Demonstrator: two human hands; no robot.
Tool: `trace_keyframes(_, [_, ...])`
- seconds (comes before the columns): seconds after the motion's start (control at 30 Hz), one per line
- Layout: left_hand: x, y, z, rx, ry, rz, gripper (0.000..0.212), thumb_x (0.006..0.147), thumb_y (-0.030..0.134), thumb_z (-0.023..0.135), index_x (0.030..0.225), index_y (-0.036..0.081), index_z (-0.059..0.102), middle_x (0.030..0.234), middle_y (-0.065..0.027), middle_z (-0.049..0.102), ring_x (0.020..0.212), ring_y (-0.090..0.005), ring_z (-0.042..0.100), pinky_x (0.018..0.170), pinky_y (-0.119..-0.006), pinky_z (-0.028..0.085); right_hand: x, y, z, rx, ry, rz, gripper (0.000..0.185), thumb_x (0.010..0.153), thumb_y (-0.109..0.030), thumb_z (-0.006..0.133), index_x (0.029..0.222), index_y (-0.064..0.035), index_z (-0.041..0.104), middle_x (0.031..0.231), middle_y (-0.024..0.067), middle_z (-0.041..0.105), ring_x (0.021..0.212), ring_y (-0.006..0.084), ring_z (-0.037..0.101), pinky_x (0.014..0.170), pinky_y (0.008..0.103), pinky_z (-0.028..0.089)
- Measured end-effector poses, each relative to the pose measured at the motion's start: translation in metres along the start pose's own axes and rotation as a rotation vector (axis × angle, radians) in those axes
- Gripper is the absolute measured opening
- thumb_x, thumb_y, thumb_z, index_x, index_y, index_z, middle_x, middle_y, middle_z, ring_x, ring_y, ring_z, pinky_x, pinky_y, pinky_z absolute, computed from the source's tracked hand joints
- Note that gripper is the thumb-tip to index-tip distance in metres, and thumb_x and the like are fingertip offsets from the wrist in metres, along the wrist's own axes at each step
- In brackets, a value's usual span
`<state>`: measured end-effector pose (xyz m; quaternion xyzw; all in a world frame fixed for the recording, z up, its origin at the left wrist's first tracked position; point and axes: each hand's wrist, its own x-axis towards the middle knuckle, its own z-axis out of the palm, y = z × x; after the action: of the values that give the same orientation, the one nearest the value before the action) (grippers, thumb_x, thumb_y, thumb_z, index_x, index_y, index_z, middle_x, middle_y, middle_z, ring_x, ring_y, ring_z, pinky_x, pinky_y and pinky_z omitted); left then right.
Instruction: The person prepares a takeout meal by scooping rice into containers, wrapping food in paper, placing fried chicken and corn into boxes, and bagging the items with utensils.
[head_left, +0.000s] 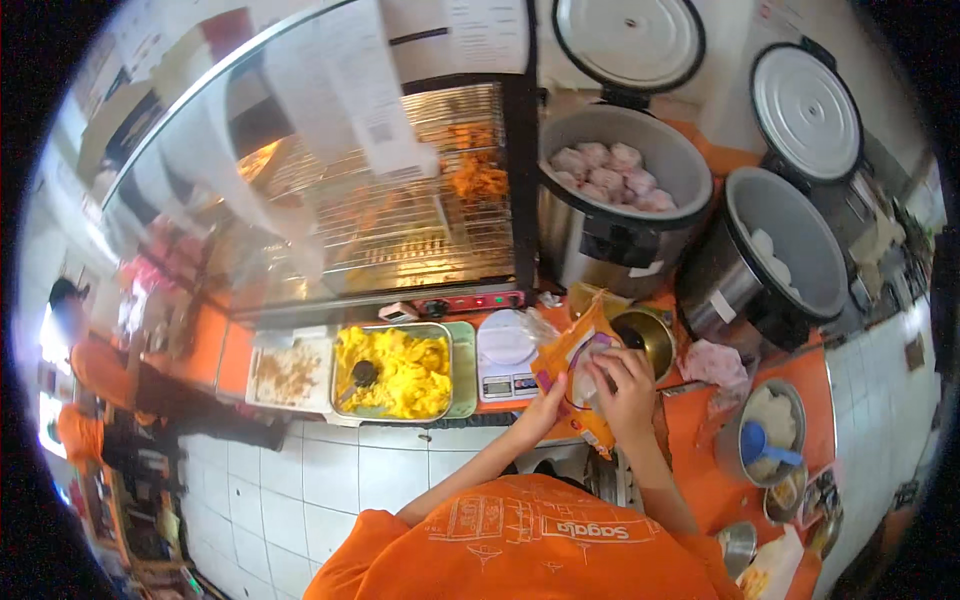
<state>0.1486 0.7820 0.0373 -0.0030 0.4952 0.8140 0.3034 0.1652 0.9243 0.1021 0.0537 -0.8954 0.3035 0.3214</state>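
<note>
An orange and purple plastic packet (574, 352) is held up in front of my body. My left hand (550, 409) grips its left edge, low down. My right hand (624, 386) is at the packet's right side, fingers bent over a whitish, translucent patch; whether they pinch the film or something inside cannot be told. Just left of the packet, a digital kitchen scale (506, 349) stands on the orange counter. Behind its right side is a brass-coloured metal bowl (660, 345). Further left, a metal tray (448, 375) holds yellow food with a round black thing on it.
Two open cookers (559, 247) (709, 289) hold wrapped white bundles and white pieces. A glass display warmer (420, 225) stands behind the trays. A tray with brown crumbs (259, 401) lies left. At right, a metal pot (731, 450) contains white food and a blue scoop (754, 442). Two people in orange stand far left.
</note>
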Motion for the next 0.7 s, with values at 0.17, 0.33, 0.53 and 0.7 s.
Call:
trace_keyframes(0.17, [-0.020,0.013,-0.035,0.271,0.101,0.157,0.045,0.099,0.037,0.039,0.129,0.004,0.041,0.116,-0.0047,0.051,0.104,-0.0122,0.046,0.090,-0.028,0.039,0.002,-0.021,0.034,-0.001,-0.019,-0.141,0.008,0.076,-0.006,0.066,0.083,-0.0035,0.065,0.089,0.0070,0.062,0.083,0.0273,0.057,0.076,0.0388,0.044])
trace_keyframes(0.33, [-0.035,0.043,-0.041,0.131,0.237,0.242,0.045,0.098,0.036,0.042,0.128,0.001,0.042,0.117,-0.0053,0.052,0.107,-0.0129,0.046,0.094,-0.028,0.036,0.015,-0.044,0.044,0.221,-0.049,-0.100,0.010,0.076,-0.005,0.066,0.085,-0.0034,0.063,0.087,0.0084,0.061,0.084,0.0284,0.057,0.077,0.0383,0.043])
trace_keyframes(0.53, [-0.044,0.049,-0.060,0.208,0.287,0.195,0.046,0.099,0.033,0.040,0.132,0.002,0.038,0.121,-0.0074,0.049,0.106,-0.0132,0.046,0.092,-0.028,0.038,0.025,-0.073,0.061,0.235,-0.109,-0.084,0.022,0.072,-0.003,0.068,0.092,-0.0035,0.059,0.089,0.0074,0.060,0.088,0.0303,0.057,0.082,0.0414,0.043])
trace_keyframes(0.7, [-0.045,0.044,-0.064,0.211,0.357,0.379,0.040,0.098,0.038,0.040,0.121,0.005,0.044,0.091,-0.0018,0.051,0.072,-0.0068,0.049,0.062,-0.021,0.043,0.022,-0.063,0.074,0.169,-0.040,-0.318,0.018,0.067,0.000,0.068,0.084,0.0004,0.060,0.085,0.0102,0.060,0.080,0.0306,0.057,0.078,0.0382,0.045])
